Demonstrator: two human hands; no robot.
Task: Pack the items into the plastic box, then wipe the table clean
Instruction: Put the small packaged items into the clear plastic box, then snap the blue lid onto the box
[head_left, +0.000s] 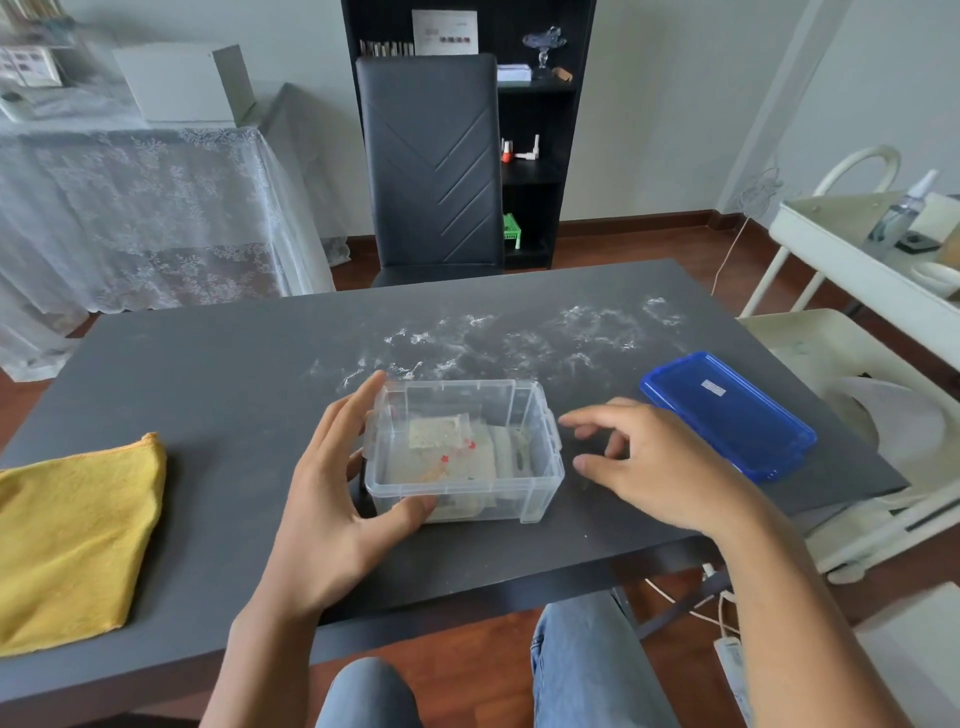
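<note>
A clear plastic box (540, 467) stands on the dark grey table (234, 384) in front of me, with several flat packets (447, 452) lying inside. My left hand (332, 493) grips the box's left side, thumb on the front wall and fingers along the far left corner. Just right of the box, my right hand (654, 462) hovers with its fingers spread, holding nothing. The blue lid (727, 410) lies flat to the right. A folded yellow cloth (72, 540) rests at the table's left edge. White powder smears (519, 338) cover the table behind the box.
A black chair (431, 166) stands at the table's far side, a black shelf behind it. A white cart (862, 270) with a spray bottle (904, 213) is at the right. A lace-covered table (130, 208) is at the back left.
</note>
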